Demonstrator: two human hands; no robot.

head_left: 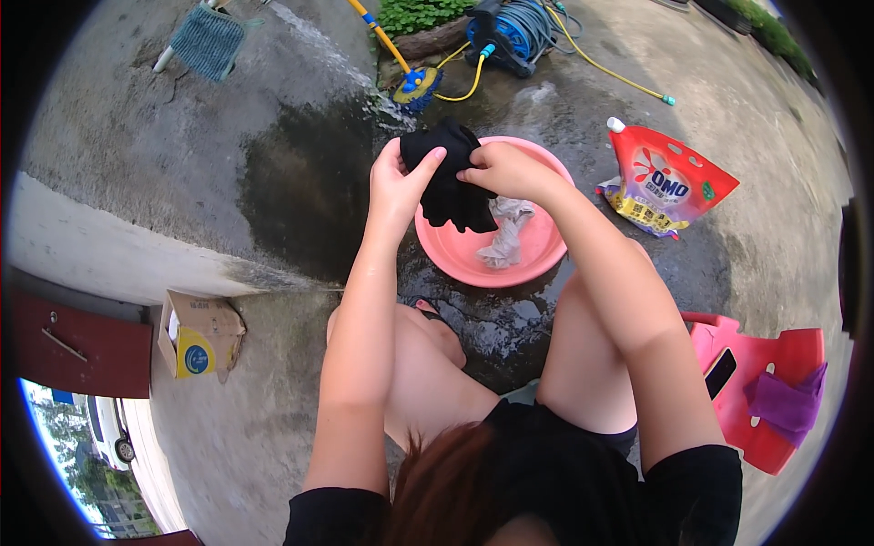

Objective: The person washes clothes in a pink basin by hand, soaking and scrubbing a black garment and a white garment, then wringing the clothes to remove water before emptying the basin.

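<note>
A black cloth garment (452, 187) hangs from both my hands above a pink basin (460, 270); its exact kind cannot be made out. My left hand (401, 173) pinches its upper left part, thumb on top. On the other side my right hand (499, 166) grips its right edge with bent fingers. The lower hem drapes over the basin's left rim. Inside the basin lies a crumpled, wet-looking pale grey cloth (508, 238).
Right of the basin stands a red detergent pouch (669, 177) with a white cap. A pink plastic chair (774, 364) bears a phone (720, 373) and a purple cloth (790, 400). Beyond are a hose reel (510, 36) and a yellow-handled brush (417, 88). A cardboard box (208, 329) sits left.
</note>
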